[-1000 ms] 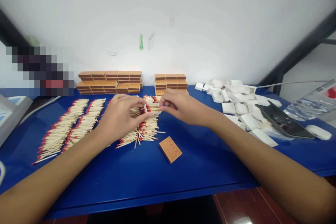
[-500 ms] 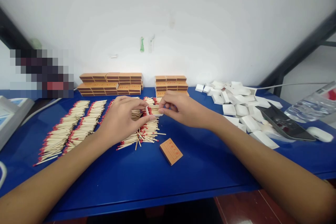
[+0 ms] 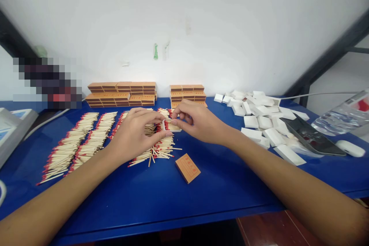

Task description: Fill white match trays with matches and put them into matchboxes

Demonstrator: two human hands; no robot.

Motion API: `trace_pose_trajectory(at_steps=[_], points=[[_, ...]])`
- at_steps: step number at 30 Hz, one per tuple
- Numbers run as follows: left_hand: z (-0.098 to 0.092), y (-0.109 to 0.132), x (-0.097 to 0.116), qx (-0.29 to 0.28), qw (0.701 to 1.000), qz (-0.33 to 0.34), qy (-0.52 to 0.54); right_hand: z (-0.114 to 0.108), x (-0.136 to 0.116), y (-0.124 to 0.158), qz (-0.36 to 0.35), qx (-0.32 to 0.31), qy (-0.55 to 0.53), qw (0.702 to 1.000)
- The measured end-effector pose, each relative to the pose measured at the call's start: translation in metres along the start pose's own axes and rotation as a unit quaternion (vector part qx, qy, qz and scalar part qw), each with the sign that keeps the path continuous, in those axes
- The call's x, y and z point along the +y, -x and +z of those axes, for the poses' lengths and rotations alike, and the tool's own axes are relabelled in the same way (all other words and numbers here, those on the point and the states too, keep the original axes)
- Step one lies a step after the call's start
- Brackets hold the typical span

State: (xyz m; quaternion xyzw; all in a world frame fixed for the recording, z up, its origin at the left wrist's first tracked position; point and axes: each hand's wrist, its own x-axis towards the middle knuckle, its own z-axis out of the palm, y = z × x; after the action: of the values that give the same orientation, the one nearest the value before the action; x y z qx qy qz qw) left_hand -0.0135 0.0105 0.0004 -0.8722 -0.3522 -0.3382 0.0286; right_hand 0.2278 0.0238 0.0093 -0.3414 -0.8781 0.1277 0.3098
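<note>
A small white matchbox tray [image 3: 173,130] with red-headed matches [image 3: 167,125] in it is held over the match pile by my left hand [image 3: 140,130], its thumb and fingers closed at the tray's left end. My right hand [image 3: 194,121] is closed in a pinch at the tray's right side, thumb and fingertips on the matches; exactly how many it grips is hidden. Loose matches [image 3: 161,148] lie in a heap beneath both hands. Nearer the table's front, an orange matchbox sleeve [image 3: 188,168] lies flat and apart from the hands.
Rows of matches [image 3: 69,138] lie at left. Stacked orange matchboxes [image 3: 121,96] and a smaller stack [image 3: 188,94] stand against the wall. White trays [image 3: 259,109] are piled at right, by a dark phone [image 3: 314,134], a white mouse [image 3: 350,148] and a plastic bottle [image 3: 340,115].
The tray has tilted or turned so that the matches inside show more. My right fingertips have moved slightly left over it; the left hand has barely shifted.
</note>
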Motion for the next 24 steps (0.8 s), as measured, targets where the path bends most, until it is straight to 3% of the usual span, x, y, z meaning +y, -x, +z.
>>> trace_pose_trajectory(at_steps=[10, 12, 15, 16, 20, 24], points=[[-0.001, -0.002, 0.001, -0.006, 0.999, -0.030, 0.007, -0.009, 0.000, -0.001, 0.043, 0.010, -0.018, 0.999], [-0.003, -0.002, -0.002, 0.003, 0.998, -0.055, -0.002, -0.019, -0.004, 0.000, 0.042, -0.043, -0.033, 0.998], [-0.004, -0.003, -0.006, 0.012, 0.996, -0.089, -0.021, -0.029, -0.016, 0.002, 0.055, -0.250, -0.059, 0.965], [-0.005, -0.003, -0.007, 0.012, 0.995, -0.095, -0.024, -0.030, -0.022, 0.004, 0.072, -0.291, -0.049, 0.953], [-0.003, -0.003, -0.009, 0.005, 0.995, -0.099, -0.021, -0.024, -0.047, 0.012, 0.138, -0.301, 0.070, 0.941], [-0.001, -0.003, -0.010, 0.000, 0.995, -0.104, -0.015, -0.020, -0.060, 0.020, 0.138, -0.314, 0.116, 0.932]])
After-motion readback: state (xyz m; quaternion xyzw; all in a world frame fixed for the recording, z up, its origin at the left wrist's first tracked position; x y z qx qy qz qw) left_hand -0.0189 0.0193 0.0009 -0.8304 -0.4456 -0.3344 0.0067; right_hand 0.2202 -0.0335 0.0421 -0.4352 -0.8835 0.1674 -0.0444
